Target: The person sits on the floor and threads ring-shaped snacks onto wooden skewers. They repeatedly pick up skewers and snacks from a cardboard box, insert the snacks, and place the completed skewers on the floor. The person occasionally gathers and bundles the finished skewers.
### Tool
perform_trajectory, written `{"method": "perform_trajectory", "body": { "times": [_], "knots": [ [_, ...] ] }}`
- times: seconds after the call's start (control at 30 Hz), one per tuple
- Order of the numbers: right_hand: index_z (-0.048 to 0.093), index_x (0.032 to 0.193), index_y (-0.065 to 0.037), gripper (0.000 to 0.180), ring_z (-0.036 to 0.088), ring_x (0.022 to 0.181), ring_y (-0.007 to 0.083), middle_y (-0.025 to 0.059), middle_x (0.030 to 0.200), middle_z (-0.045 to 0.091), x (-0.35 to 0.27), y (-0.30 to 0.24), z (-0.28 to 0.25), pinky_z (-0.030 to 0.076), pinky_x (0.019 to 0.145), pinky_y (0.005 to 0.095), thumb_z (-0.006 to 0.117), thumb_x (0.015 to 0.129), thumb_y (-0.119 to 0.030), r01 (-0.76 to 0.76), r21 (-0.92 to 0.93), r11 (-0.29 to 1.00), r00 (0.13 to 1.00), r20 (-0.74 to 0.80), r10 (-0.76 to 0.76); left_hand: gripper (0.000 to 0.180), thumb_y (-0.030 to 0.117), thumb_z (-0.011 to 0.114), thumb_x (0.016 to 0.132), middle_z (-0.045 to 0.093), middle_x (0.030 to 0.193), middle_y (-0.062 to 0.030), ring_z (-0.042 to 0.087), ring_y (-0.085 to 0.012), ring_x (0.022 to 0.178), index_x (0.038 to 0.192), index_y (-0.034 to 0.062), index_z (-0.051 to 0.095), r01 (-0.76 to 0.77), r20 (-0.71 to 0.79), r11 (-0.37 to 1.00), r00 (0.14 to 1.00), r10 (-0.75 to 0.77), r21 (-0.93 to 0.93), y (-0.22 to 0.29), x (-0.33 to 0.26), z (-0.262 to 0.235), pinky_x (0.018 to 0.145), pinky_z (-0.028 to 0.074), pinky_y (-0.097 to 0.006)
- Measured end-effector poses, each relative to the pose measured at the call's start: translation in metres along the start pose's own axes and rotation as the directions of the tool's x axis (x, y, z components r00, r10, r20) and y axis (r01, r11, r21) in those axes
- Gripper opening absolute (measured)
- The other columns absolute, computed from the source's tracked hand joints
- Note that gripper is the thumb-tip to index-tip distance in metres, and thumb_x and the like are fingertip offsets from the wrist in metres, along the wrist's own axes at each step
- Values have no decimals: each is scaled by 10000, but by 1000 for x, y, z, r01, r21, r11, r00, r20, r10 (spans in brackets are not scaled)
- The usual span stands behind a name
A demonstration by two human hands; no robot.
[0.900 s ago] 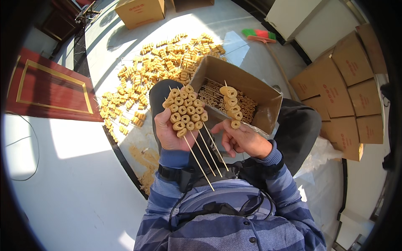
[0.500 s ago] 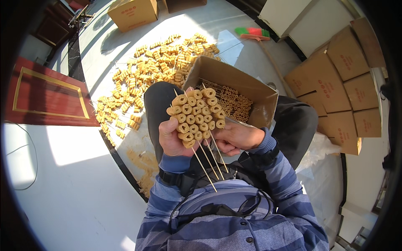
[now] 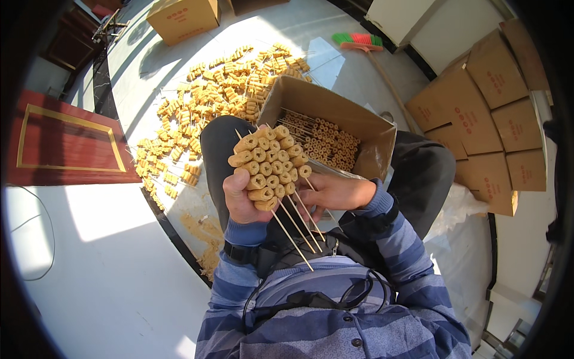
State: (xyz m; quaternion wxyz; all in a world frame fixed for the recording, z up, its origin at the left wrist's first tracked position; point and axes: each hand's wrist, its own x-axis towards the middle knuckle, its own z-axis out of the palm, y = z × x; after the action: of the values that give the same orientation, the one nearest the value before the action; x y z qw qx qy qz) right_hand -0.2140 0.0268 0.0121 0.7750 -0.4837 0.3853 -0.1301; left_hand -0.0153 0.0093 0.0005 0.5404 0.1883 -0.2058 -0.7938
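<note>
My left hand (image 3: 242, 200) grips a fan of several thin wooden skewers (image 3: 269, 164) threaded with tan ring-shaped pieces, the bare stick ends pointing down toward my chest. My right hand (image 3: 338, 191) rests against the bundle's right side, fingers pinching the sticks just below the rings. Both hands are above my lap. An open cardboard box (image 3: 359, 122) leans on my knees just beyond, holding more loaded skewers (image 3: 323, 140).
Many loaded skewers lie spread on the pale floor (image 3: 221, 96) ahead. Crumbs (image 3: 200, 230) lie by my left knee. Stacked cardboard boxes (image 3: 490, 113) stand at right, another box (image 3: 182, 18) far ahead, a broom (image 3: 365, 45) beyond, a red carpet (image 3: 66, 146) at left.
My right hand brought a loaded skewer from over the box to the bundle and now holds it against the others. The bundle has tilted slightly.
</note>
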Motion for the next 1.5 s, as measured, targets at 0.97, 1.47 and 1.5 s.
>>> {"method": "perform_trajectory", "body": {
  "times": [0.97,1.47,1.5],
  "knots": [
    [304,1371,168,1037,568,1174,274,254,1277,533,38,-78,-43,479,1002,352,860,698,-393,122,-472,873,713,-570,-408,881,338,568,916,303,1545,-166,340,-284,1425,1596,62,81,-85,96,922,994,53,378,28,80,-2,1188,269,-449],
    [341,1381,3,978,457,1305,407,269,1379,428,164,113,-146,415,1074,493,826,664,-451,-626,-622,469,747,-651,135,755,409,507,1010,280,1558,-203,420,-388,1357,1576,35,177,-20,-607,851,691,391,525,127,28,-200,1152,359,-485],
    [343,1401,5,985,458,1302,405,253,1372,439,170,122,-143,405,1081,497,820,666,-445,-639,-619,456,739,-659,141,742,396,515,1011,285,1556,-202,429,-387,1350,1575,42,187,7,-640,872,683,353,489,119,18,-214,1150,360,-480]
  ]
}}
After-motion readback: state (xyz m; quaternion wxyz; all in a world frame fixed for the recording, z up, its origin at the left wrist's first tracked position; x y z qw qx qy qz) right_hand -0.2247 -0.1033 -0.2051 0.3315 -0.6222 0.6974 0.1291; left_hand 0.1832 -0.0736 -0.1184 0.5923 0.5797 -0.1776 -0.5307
